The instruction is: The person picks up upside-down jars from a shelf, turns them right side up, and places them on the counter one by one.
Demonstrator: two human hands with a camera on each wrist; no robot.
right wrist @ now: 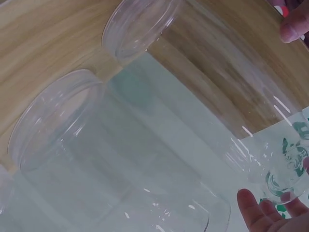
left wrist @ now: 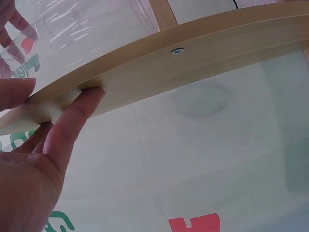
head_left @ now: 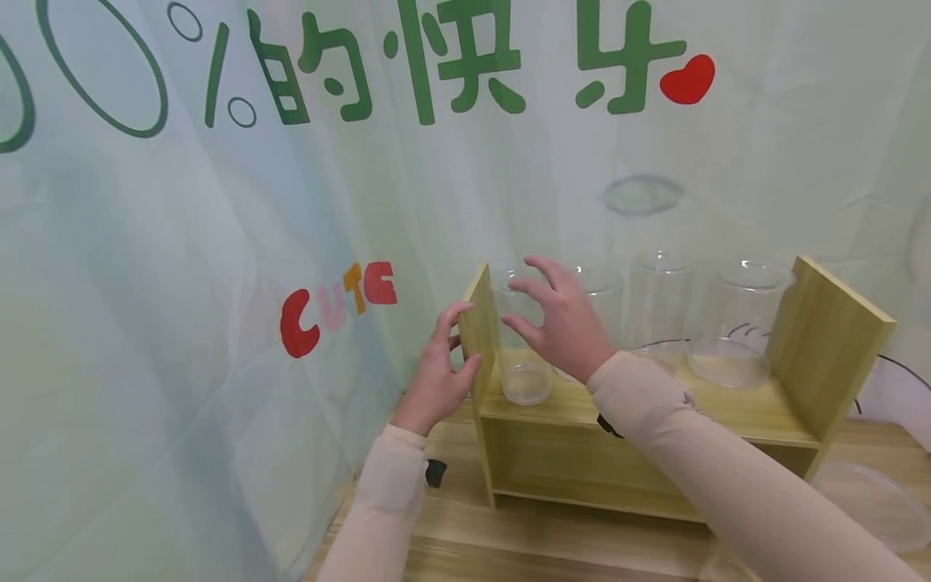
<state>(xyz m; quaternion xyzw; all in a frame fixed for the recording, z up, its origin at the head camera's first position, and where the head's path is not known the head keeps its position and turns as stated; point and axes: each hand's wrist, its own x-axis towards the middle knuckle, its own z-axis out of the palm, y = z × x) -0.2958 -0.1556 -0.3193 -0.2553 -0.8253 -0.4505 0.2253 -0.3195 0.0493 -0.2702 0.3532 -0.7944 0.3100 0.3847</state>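
Note:
A light wooden shelf point(head_left: 578, 461) stands before me, with several clear cylindrical jars in a row on its upper board. My left hand point(head_left: 439, 378) holds the shelf's left side panel point(head_left: 478, 331). In the left wrist view its fingers point(left wrist: 79, 111) press the panel's outer face, while the thumb point(left wrist: 17, 93) lies at the edge. My right hand point(head_left: 563, 323) reaches across the upper board, thumb and fingers spread around the upper part of the leftmost clear jar point(head_left: 527, 380). In the right wrist view a jar's rounded end point(right wrist: 285, 176) lies between thumb and fingertips.
More clear jars point(head_left: 730, 364) stand along the board toward the right side panel point(head_left: 832, 347). A clear round item point(head_left: 876, 505) lies on the wooden table point(head_left: 451, 525) at lower right. Close behind hangs a pale printed curtain point(head_left: 465, 186), which also runs down the left.

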